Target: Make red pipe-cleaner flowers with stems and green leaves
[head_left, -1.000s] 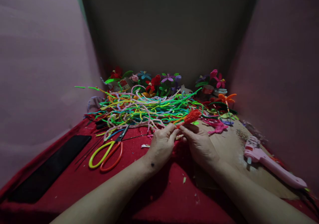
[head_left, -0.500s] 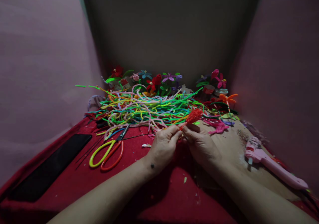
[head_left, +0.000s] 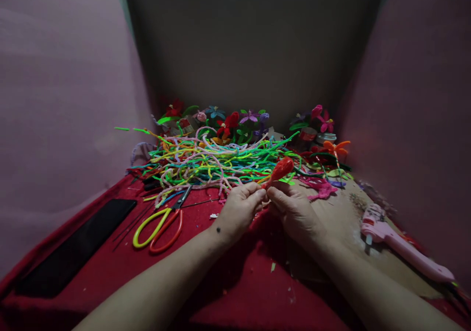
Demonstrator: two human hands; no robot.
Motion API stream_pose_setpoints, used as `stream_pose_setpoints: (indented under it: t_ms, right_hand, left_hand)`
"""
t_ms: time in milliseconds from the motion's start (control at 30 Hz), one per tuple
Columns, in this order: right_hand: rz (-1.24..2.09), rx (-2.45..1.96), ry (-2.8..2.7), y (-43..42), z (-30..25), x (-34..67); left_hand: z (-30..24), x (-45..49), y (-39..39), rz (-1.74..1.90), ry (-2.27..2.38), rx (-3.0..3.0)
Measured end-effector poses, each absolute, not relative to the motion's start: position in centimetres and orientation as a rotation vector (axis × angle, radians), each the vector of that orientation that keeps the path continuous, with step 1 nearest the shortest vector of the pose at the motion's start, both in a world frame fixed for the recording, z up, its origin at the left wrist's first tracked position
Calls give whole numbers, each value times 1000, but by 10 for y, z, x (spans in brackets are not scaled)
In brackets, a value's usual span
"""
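A red pipe-cleaner flower bud (head_left: 282, 169) points up and to the right between my two hands. My left hand (head_left: 243, 203) is closed, its thumb and fingers pinching the bud's narrow base. Close against it, my right hand (head_left: 294, 208) pinches the same base from the other side. The fingertips hide the lower end of the bud. Just behind the hands lies a tangled heap of colourful pipe cleaners (head_left: 221, 162). Scissors (head_left: 167, 223) with one yellow and one red handle loop rest to the left of my left hand.
A pink glue gun (head_left: 401, 245) lies on a brown board (head_left: 338, 223) at the right. The black flat slab (head_left: 77, 247) is at the left on the red cloth (head_left: 221, 292). Finished pipe-cleaner flowers (head_left: 228, 122) stand along the back, and an orange flower (head_left: 336, 148) at right.
The red bud has tilted more upright and shifted slightly left between my fingers. Both hands keep their pinch, with small finger movements. The view has shifted slightly.
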State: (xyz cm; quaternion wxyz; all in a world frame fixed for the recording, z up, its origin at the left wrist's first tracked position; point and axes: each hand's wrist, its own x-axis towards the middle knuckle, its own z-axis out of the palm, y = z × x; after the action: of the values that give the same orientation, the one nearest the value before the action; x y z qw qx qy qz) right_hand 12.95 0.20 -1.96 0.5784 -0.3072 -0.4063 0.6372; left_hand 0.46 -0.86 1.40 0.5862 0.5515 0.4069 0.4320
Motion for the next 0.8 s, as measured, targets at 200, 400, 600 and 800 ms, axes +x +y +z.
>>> stream_pose_setpoints:
  t_ms: [200,400,600,800]
  right_hand:
    - [1475,-718,-1041,7,-23,135]
    - [1572,-633,-980,11,-21,136]
    - [1793,-530,-893,11,-22,140]
    - [1766,-525,-910,10,-20,140]
  left_hand:
    - [13,-1,-4,906,836,1111]
    - [7,-9,0,772,655,1007]
    - [6,-13,2,645,494,866]
    - [5,-13,2,619,473,874]
